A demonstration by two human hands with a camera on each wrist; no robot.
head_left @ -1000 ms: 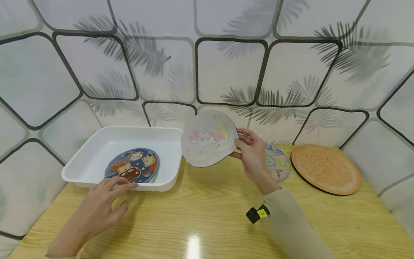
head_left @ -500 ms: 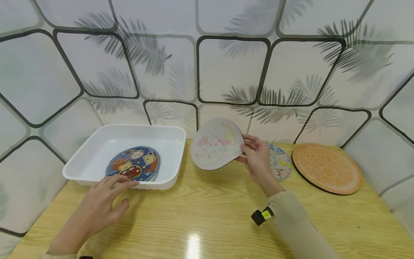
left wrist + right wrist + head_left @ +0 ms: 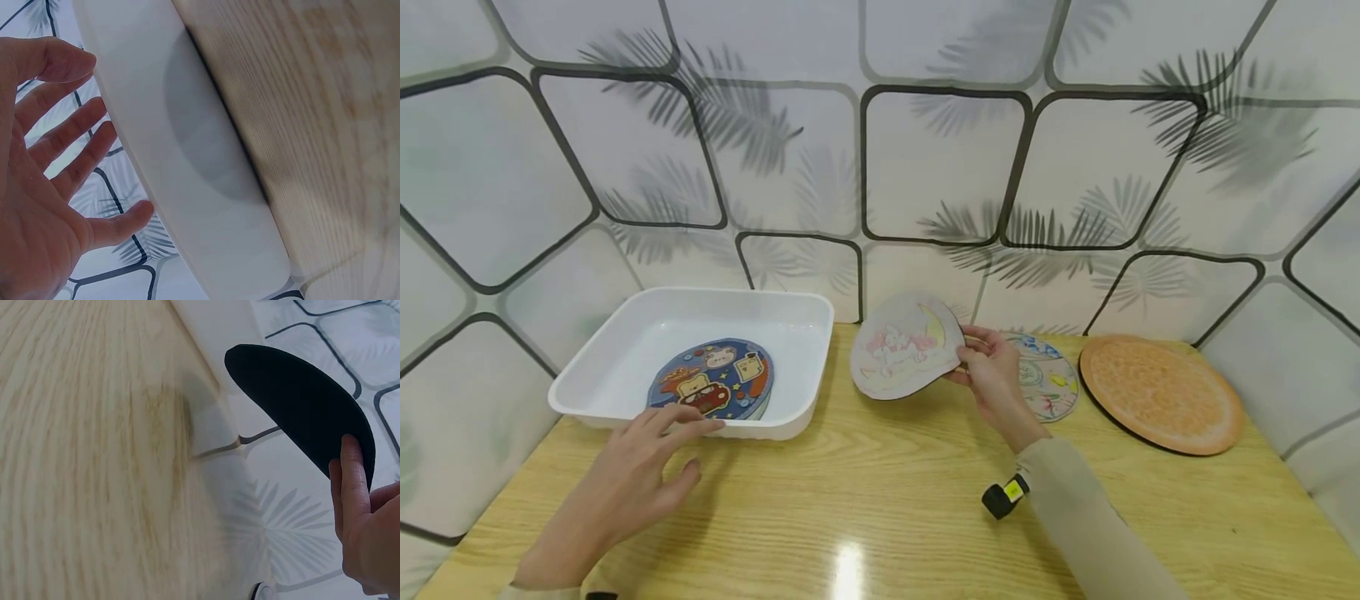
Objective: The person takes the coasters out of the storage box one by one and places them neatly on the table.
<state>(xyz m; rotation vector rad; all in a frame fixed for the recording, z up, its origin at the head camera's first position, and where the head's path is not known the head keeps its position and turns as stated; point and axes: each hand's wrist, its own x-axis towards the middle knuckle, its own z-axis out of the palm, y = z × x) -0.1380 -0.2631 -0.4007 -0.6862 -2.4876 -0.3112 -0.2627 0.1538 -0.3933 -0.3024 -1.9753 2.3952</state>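
Note:
My right hand [image 3: 996, 379] pinches the right edge of a round mouse pad [image 3: 904, 348] printed with a pink-maned unicorn and a yellow moon. The pad is tilted, picture side towards me, above the table. From the right wrist view, its black underside [image 3: 300, 394] shows with fingers [image 3: 353, 478] laid against it. At the front rim of a white tray [image 3: 805, 400], my left hand [image 3: 640, 475] rests with fingers spread and loosely bent. Its fingertips lie right at that rim in the left wrist view. Inside the tray lies a blue pad [image 3: 718, 379] with bread and bear cartoons, apparently stacked on another.
Behind my right hand lies a flower-patterned round pad [image 3: 1051, 385], partly covered by the hand. Farther right is a larger orange-slice pad [image 3: 1161, 396]. A patterned wall covering [image 3: 940, 167] rises behind the wooden table [image 3: 880, 492].
My right hand has lowered the unicorn mouse pad and shifted it a little to the right. The left hand stays at the tray's rim.

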